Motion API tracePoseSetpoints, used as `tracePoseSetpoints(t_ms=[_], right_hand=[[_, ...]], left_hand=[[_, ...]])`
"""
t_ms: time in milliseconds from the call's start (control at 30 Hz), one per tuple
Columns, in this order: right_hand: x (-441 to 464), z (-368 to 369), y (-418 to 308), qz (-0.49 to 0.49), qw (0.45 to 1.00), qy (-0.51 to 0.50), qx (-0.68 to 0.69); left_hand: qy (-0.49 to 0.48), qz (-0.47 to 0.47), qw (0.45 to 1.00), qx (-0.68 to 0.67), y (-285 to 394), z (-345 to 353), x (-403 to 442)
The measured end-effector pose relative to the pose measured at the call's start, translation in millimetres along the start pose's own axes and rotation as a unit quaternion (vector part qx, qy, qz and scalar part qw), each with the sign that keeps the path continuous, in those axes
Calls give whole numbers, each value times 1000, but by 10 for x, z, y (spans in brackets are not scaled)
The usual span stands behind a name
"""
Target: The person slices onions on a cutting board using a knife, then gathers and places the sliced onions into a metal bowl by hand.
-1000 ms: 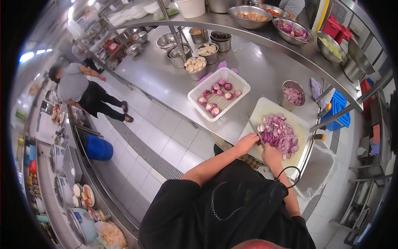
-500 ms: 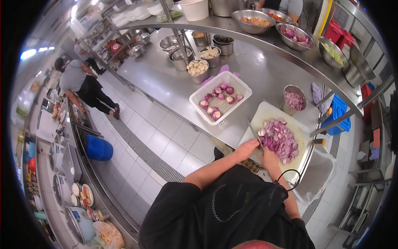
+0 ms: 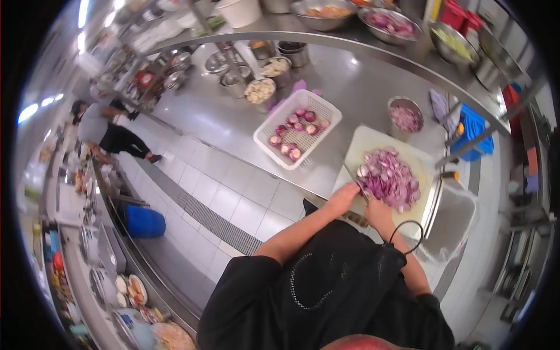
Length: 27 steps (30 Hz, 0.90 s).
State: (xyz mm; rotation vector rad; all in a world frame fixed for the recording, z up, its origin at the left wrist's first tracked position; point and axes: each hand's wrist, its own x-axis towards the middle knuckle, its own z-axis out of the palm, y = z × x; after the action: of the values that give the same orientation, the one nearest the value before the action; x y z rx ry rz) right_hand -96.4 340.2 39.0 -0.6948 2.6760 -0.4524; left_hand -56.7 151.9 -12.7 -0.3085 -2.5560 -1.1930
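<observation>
My right hand (image 3: 379, 212) is closed round the handle end of a knife (image 3: 352, 173), whose blade points up and left over the white cutting board (image 3: 357, 140). Close beside the blade is my left hand (image 3: 344, 198), its fingers bent together; what they hold is hidden. A heap of sliced purple onion (image 3: 394, 179) covers the middle of the board. Behind the board stands a metal pot of cut onion (image 3: 405, 117). To the left, a white perforated basket (image 3: 270, 147) holds several peeled purple onions (image 3: 294, 125).
Metal pots of pale pieces (image 3: 260, 92) stand farther back on the steel table (image 3: 201, 125). Above runs a shelf (image 3: 350, 46) with bowls. A lined bin (image 3: 450, 221) is at the right, and a blue barrel (image 3: 144, 221) and a co-worker (image 3: 96, 125) are at the left.
The view has tilted and shifted, so the table items appear higher and slightly left. My hands stay together at the knife. The co-worker at the left has changed posture.
</observation>
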Motion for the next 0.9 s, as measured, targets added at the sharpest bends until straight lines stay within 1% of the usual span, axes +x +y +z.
tracePoseSetpoints(t_ms=[33, 67, 100, 133, 200, 233, 267, 300, 333, 367, 433, 500, 533, 567, 600, 667, 700, 733, 767, 800, 867, 900], right_hand=[[-21, 83, 31, -11, 999, 39, 1], [25, 69, 70, -12, 999, 38, 2], [87, 27, 70, -9, 999, 33, 6], [77, -72, 57, -38, 999, 38, 1], [2, -361, -120, 18, 998, -55, -10], [-47, -362, -143, 23, 998, -54, 12], [-24, -146, -91, 31, 999, -28, 28], [-1, 73, -44, 37, 998, -1, 46], [-7, 74, -55, 51, 997, -2, 51], [42, 33, -43, 39, 998, -10, 46], [130, -116, 0, 11, 998, -38, 50], [60, -311, -37, 19, 996, -39, 73], [58, -389, -19, 25, 995, -35, 87], [18, -292, 55, 22, 993, 12, 119], [-3, -284, 95, 29, 992, 13, 121], [-144, -199, 97, -4, 993, 13, 115], [-187, -136, 80, 1, 993, 12, 117], [-207, -55, 59, -14, 994, -15, 105], [-216, 11, 51, -30, 994, -41, 92], [-228, 45, 43, -26, 995, -37, 91], [-238, 88, 46, -4, 993, -64, 96], [-214, 118, 107, -1, 994, -60, 96]], left_hand=[[-19, -1, 1000, 12, 3, 1, -30], [-36, 2, 999, 20, -32, -9, 2], [-30, 7, 999, 14, -80, 1, 28], [-29, 8, 1000, 3, -106, 35, -11], [-71, -18, 997, 35, -96, 5, 4], [-45, 0, 998, 42, -89, 27, 13], [-16, 17, 998, 53, -91, 50, 14], [-32, 21, 998, 42, -94, 62, -9], [-29, 18, 997, 62, -108, 63, -20], [-20, 16, 996, 85, -134, 78, 28], [-34, 16, 996, 79, -150, 67, 75], [-46, 20, 996, 79, -84, -29, 108], [-4, 19, 998, 63, 35, -108, 193], [37, 18, 998, 44, 155, -167, 298], [31, 20, 999, 40, 265, -232, 481], [91, -3, 991, 96, 355, -315, 820], [86, -3, 992, 94, 297, -265, 938], [4, -72, 989, 130, 232, -201, 1086], [-76, -139, 974, 165, 185, -148, 1202], [-77, -134, 975, 162, 88, -84, 1247], [-162, -153, 959, 175, -145, 24, 1269], [-164, -148, 960, 174, -187, 19, 1290]])
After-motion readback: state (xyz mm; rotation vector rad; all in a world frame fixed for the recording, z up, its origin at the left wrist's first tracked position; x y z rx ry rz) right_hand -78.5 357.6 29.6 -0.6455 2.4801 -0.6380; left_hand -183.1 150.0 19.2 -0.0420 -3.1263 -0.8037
